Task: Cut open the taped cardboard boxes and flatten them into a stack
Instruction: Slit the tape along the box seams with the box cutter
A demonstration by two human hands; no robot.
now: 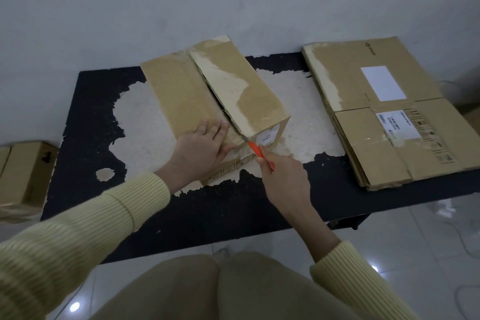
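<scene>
The cardboard box (215, 96) stands on the counter (85, 138), a little left of its middle, with its long top seam running away from the person; the right flap sits slightly raised along that seam. It is probably light and may be empty, so it would slide under a pull unless pinned. The board should be stiff across its panels yet fold easily at the creases; its scuffed, torn paper skin should give good grip.

The left hand (205, 145) lies flat with straight fingers on the left flap near the front edge, a sound place to press, just beside the cut line but off it. The right hand (283, 176) is clenched round the orange cutter (255, 150), whose tip meets the near end of the seam.

The blade itself is hard to make out against the seam; the box's inside and underside tape are hidden; the labels are too blurred to read. The stack of flattened boxes (384, 117) runs off the right edge; another box (23, 176) at the left is cut off.
</scene>
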